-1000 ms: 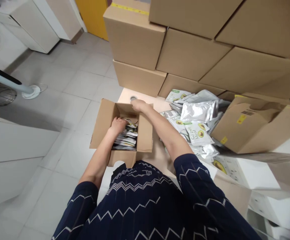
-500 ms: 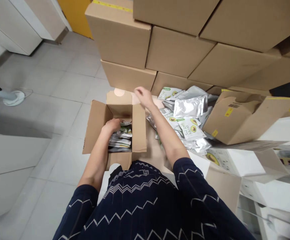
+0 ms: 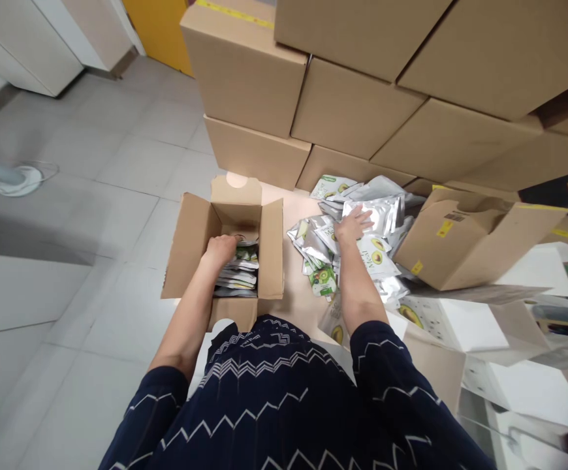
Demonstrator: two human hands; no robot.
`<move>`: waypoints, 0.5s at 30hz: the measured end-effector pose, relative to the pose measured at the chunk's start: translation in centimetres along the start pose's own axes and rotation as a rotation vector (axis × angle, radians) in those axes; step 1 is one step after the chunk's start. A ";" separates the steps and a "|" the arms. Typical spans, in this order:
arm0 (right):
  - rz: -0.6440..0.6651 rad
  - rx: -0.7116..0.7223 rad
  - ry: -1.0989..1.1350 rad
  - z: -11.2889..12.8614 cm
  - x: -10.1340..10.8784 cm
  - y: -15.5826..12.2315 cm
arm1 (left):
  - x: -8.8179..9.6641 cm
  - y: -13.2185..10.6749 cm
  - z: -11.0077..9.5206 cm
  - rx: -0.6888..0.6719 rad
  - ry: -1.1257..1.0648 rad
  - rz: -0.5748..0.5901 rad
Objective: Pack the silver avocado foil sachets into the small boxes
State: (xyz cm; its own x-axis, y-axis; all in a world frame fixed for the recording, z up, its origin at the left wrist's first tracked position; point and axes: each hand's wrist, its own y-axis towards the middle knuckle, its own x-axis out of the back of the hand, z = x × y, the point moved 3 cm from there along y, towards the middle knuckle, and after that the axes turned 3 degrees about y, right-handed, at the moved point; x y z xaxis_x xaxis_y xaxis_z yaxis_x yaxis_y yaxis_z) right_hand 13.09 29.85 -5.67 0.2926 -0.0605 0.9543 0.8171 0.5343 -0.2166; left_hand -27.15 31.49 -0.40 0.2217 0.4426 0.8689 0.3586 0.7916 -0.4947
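My left hand [image 3: 221,250] reaches into the open cardboard box [image 3: 270,251], its fingers curled over the far end of a row of packed pouches [image 3: 236,279]. The fingertips are partly hidden among them. To the right lies a loose heap of silver and white pouches, some printed with avocados. My right hand [image 3: 354,225] rests on that heap with its fingers spread, touching a silver pouch [image 3: 380,212]. A green printed pouch [image 3: 322,279] lies at the heap's near left edge.
Large closed cartons [image 3: 347,104] are stacked behind the work surface [image 3: 298,274]. An opened carton [image 3: 460,241] leans right of the heap, with white boxes [image 3: 474,323] beyond it. A stand base [image 3: 22,183] stands on the tiled floor at left.
My right hand has moved from above the box's far right corner down and right onto the pouch heap, its fingers spreading. My left hand stays in the box.
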 end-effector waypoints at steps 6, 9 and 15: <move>-0.059 0.014 0.093 -0.3 2.0 -0.9 | 0.0 -0.2 0.0 -0.014 -0.012 -0.036; -0.148 0.006 0.161 -0.3 4.7 -1.7 | 0.1 -0.9 0.2 -0.018 -0.044 -0.071; -0.338 0.219 0.363 0.8 10.7 -4.6 | -0.9 -3.4 0.4 -0.037 -0.103 -0.210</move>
State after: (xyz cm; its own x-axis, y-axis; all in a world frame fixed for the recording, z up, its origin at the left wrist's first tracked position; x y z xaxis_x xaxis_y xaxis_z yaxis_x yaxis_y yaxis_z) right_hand 12.06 27.47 5.71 0.2157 -0.5266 0.8223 0.7844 0.5950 0.1752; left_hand -28.95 28.61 0.49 0.0457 0.3117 0.9491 0.4204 0.8559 -0.3013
